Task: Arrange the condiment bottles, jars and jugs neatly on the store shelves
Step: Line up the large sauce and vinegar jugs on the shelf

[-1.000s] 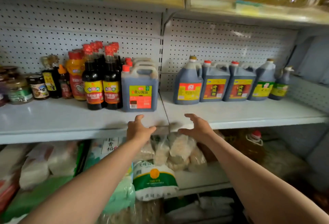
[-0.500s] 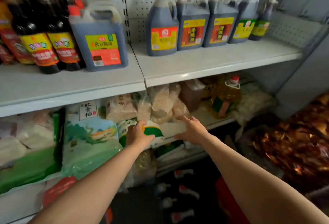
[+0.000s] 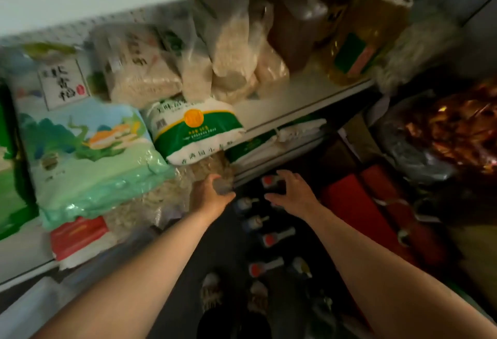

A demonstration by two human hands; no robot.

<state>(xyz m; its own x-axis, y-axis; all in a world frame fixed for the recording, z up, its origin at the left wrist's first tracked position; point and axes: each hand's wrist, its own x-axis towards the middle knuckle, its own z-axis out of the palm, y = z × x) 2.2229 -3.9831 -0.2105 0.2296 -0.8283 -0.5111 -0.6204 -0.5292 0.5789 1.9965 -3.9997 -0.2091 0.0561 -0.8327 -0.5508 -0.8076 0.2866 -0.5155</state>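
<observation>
Landmark — the flour bag [image 3: 196,128] on the shelf [image 3: 290,102]. Left of it lies the rice bag [image 3: 88,155]; behind it, grain bags [image 3: 231,50]. Right of those stand two jugs [image 3: 368,40]. Below it, on the floor — bottles [image 3: 265,239] in a row.

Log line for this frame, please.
phase: reaching down | left hand: grips bottle cap | right hand: open over floor bottles | shelving: not yet begun

Left arm: bare, stretched forward and down.
Left hand [image 3: 212,195]: fingers curled; whether it grips anything is unclear in the blur.
Right arm: bare, stretched alongside.
Right hand [image 3: 291,190]: fingers spread, loosely bent, holding nothing.
</observation>
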